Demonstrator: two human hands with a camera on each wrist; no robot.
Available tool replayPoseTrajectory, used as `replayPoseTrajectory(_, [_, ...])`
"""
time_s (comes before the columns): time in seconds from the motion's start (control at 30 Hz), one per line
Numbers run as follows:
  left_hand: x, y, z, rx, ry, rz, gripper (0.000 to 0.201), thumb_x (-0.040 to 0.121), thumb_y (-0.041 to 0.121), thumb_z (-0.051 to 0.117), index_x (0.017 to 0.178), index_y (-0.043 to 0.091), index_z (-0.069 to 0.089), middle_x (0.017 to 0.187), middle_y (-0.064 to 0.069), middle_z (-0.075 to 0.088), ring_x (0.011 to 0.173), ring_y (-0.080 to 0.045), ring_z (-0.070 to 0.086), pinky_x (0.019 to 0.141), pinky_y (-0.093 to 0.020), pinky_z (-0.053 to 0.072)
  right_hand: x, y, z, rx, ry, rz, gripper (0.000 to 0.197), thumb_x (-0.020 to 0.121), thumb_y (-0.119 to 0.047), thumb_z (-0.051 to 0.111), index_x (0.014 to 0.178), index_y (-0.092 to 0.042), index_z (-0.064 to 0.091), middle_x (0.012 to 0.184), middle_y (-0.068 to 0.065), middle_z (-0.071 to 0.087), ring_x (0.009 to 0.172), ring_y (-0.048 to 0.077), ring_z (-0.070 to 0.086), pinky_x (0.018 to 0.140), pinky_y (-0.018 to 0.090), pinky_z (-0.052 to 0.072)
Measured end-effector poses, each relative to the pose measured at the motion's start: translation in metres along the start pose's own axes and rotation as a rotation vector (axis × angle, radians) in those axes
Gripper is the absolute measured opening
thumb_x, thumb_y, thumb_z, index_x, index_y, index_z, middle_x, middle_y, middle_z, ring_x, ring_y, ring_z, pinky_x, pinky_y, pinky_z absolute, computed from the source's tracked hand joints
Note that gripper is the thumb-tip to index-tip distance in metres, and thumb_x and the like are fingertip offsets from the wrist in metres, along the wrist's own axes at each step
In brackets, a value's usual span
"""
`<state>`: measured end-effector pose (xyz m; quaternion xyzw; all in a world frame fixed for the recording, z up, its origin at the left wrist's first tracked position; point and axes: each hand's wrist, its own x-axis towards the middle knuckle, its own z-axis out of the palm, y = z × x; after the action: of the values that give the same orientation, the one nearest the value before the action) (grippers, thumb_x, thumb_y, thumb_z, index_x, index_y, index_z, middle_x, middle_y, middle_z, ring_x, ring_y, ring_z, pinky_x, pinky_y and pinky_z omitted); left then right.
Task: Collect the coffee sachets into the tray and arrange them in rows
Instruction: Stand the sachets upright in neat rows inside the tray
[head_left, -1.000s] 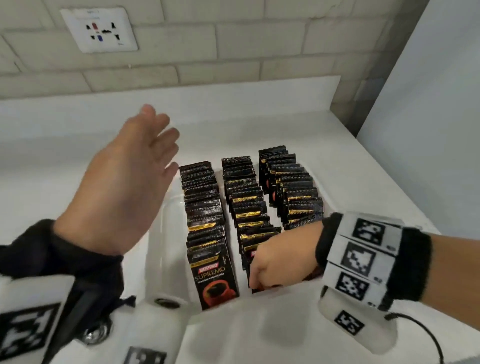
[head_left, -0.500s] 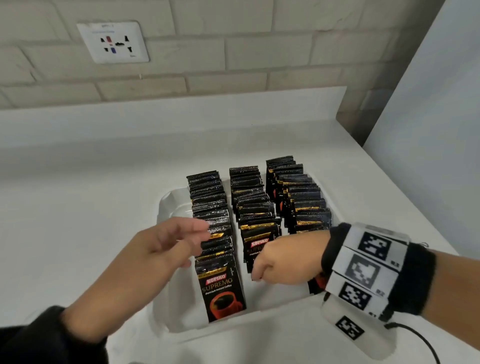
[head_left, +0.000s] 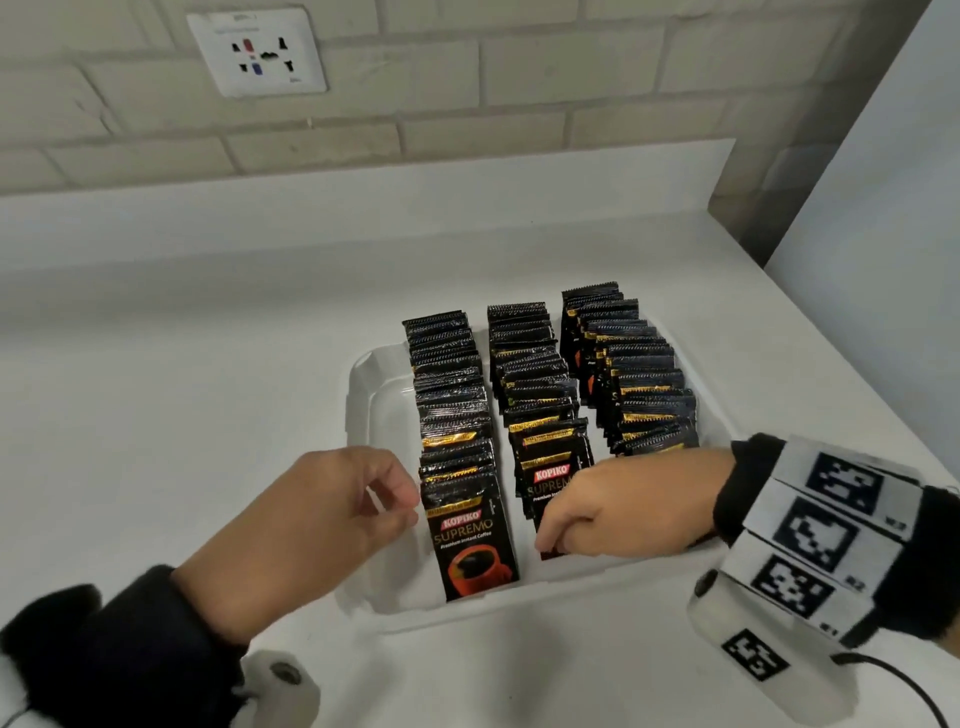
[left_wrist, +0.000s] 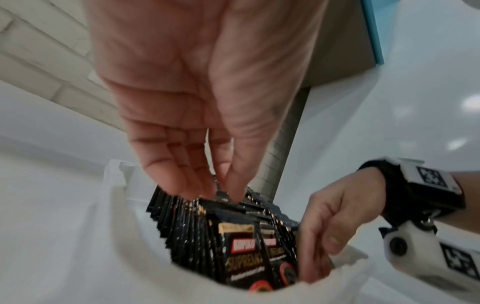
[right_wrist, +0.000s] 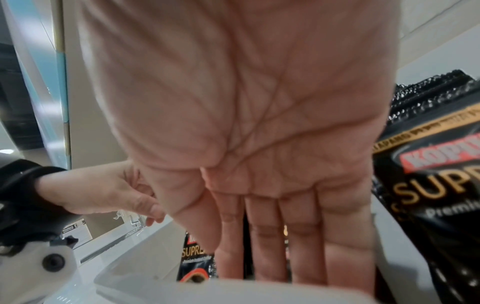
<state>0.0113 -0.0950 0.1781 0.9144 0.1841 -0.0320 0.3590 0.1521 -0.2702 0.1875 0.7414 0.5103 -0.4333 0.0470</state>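
Note:
A white tray (head_left: 363, 415) on the counter holds three rows of black Kopiko sachets standing on edge: the left row (head_left: 452, 395), the middle row (head_left: 530, 374) and the right row (head_left: 639, 374). My left hand (head_left: 405, 504) is at the front of the left row. Its nearly straight fingertips (left_wrist: 187, 185) touch the sachet tops, beside the front sachet (head_left: 472, 540). My right hand (head_left: 550, 540) reaches into the tray in front of the middle row, its straight fingers (right_wrist: 272, 257) pointing down against the front sachet there. That hand hides the near end of the right row.
The white counter (head_left: 182, 415) spreads to the left and behind the tray. A brick wall with a socket plate (head_left: 257, 52) rises at the back. A tall white panel (head_left: 883, 208) stands close on the right.
My left hand came down from above the tray's left side to the front of the left row. The right hand stayed in front of the middle row.

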Motion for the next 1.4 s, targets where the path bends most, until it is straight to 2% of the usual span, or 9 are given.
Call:
replayPoseTrajectory(0.17, [0.004, -0.004, 0.008, 0.151, 0.033, 0.127, 0.031, 0.079, 0.024, 0.071, 0.075, 0.043, 0.046, 0.081, 0.016, 0.051, 0.07, -0.009, 0.054, 0.065, -0.009, 0.04, -0.009, 0.002, 0.004, 0.04, 0.006, -0.003, 0.04, 0.097, -0.016, 0.031, 0.129, -0.026, 0.053, 0.136, -0.015, 0.049, 0.12, 0.002, 0.045, 0.102, 0.017, 0.033])
replayPoseTrajectory(0.4, [0.009, 0.0, 0.011, 0.297, 0.017, 0.18, 0.031, 0.082, 0.033, 0.066, 0.111, 0.033, 0.057, 0.085, 0.021, 0.04, 0.066, 0.001, 0.045, 0.06, -0.008, 0.035, -0.024, 0.008, 0.006, 0.095, 0.093, -0.015, 0.038, 0.098, -0.019, 0.033, 0.129, -0.03, 0.052, 0.134, -0.02, 0.048, 0.118, -0.006, 0.042, 0.091, 0.003, 0.028])
replayPoseTrajectory(0.5, [0.009, 0.0, 0.013, 0.343, 0.019, 0.195, 0.038, 0.085, 0.037, 0.061, 0.122, 0.035, 0.051, 0.087, 0.024, 0.034, 0.068, 0.007, 0.041, 0.062, -0.006, 0.032, -0.031, 0.005, 0.003, 0.12, 0.15, -0.009, 0.036, 0.098, -0.023, 0.034, 0.127, -0.035, 0.052, 0.128, -0.019, 0.054, 0.112, -0.001, 0.051, 0.095, 0.013, 0.039])
replayPoseTrajectory(0.6, [0.008, 0.001, 0.011, 0.303, 0.067, 0.189, 0.035, 0.083, 0.034, 0.064, 0.117, 0.035, 0.055, 0.086, 0.024, 0.037, 0.068, 0.005, 0.044, 0.063, -0.009, 0.034, -0.039, 0.003, -0.002, 0.151, 0.175, -0.007, 0.035, 0.098, -0.026, 0.034, 0.126, -0.037, 0.052, 0.125, -0.018, 0.056, 0.111, 0.003, 0.055, 0.098, 0.023, 0.043])
replayPoseTrajectory(0.77, [0.002, 0.0, -0.003, 0.098, 0.185, 0.172, 0.033, 0.075, 0.025, 0.071, 0.086, 0.048, 0.05, 0.084, 0.018, 0.05, 0.079, 0.002, 0.051, 0.063, -0.006, 0.039, -0.071, 0.015, -0.013, 0.26, 0.339, 0.022, 0.025, 0.094, -0.035, 0.041, 0.109, -0.047, 0.057, 0.107, -0.022, 0.064, 0.102, -0.005, 0.057, 0.094, 0.021, 0.043])
replayPoseTrajectory(0.93, [-0.001, -0.032, -0.002, -0.205, 0.25, -0.036, 0.044, 0.075, 0.017, 0.073, 0.092, 0.047, 0.045, 0.095, 0.01, 0.057, 0.073, -0.01, 0.058, 0.061, -0.014, 0.045, -0.097, 0.051, 0.006, 0.433, 0.608, 0.177, 0.016, 0.084, -0.042, 0.047, 0.093, -0.048, 0.059, 0.091, -0.032, 0.06, 0.087, -0.01, 0.056, 0.081, 0.019, 0.043])
replayPoseTrajectory(1.07, [0.001, -0.055, 0.01, -0.375, 0.236, -0.109, 0.051, 0.074, 0.0, 0.072, 0.101, 0.038, 0.05, 0.1, 0.0, 0.055, 0.072, -0.026, 0.06, 0.051, -0.021, 0.049, -0.088, 0.072, 0.044, 0.499, 0.773, 0.387, 0.017, 0.078, -0.053, 0.049, 0.095, -0.051, 0.046, 0.089, -0.013, 0.056, 0.082, -0.001, 0.055, 0.071, 0.016, 0.042])
replayPoseTrajectory(1.23, [0.008, -0.063, 0.008, -0.414, 0.262, -0.13, 0.049, 0.074, -0.004, 0.071, 0.097, 0.037, 0.057, 0.099, 0.004, 0.058, 0.076, -0.023, 0.062, 0.049, -0.006, 0.045, -0.064, 0.068, 0.078, 0.688, 0.797, 0.399, 0.033, 0.088, -0.022, 0.059, 0.106, -0.047, 0.046, 0.089, -0.008, 0.053, 0.066, 0.008, 0.058, 0.062, 0.014, 0.043])
replayPoseTrajectory(1.4, [0.014, -0.068, -0.006, -0.405, 0.246, -0.118, 0.047, 0.074, 0.002, 0.073, 0.093, 0.042, 0.056, 0.102, 0.012, 0.061, 0.08, -0.016, 0.064, 0.058, -0.013, 0.046, -0.053, 0.064, 0.087, 0.823, 0.907, 0.394, 0.036, 0.085, -0.017, 0.064, 0.103, -0.047, 0.053, 0.09, -0.003, 0.053, 0.054, 0.009, 0.06, 0.063, 0.016, 0.048])
